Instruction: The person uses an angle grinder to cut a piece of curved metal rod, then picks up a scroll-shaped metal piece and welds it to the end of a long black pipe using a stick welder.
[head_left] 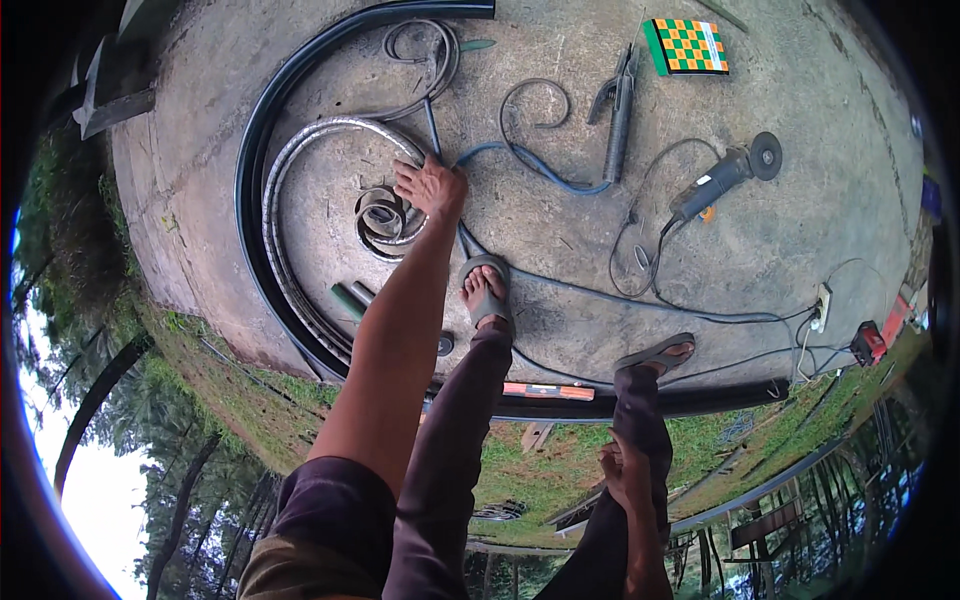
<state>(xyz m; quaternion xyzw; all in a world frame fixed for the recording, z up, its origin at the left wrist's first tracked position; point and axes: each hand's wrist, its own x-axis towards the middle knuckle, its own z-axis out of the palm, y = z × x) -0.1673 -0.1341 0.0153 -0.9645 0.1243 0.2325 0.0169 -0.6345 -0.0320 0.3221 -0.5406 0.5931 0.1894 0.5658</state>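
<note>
My left hand reaches down over a silver metal scroll, a bar bent into a big spiral on the concrete. Its fingers are spread at the scroll's inner curve; whether they touch the metal I cannot tell. Just below those fingers lies a small coil of flat strip. Around the scroll's outer side runs a long black curved bar. Beside my right knee hangs my right hand, loosely bent, fingers apart, with nothing visible in it.
A welding electrode holder with a cable, an angle grinder and a green-and-orange checkered box lie farther off. Cables cross the concrete past my sandals to a power strip. Behind my feet sit an orange-and-white bar and grass.
</note>
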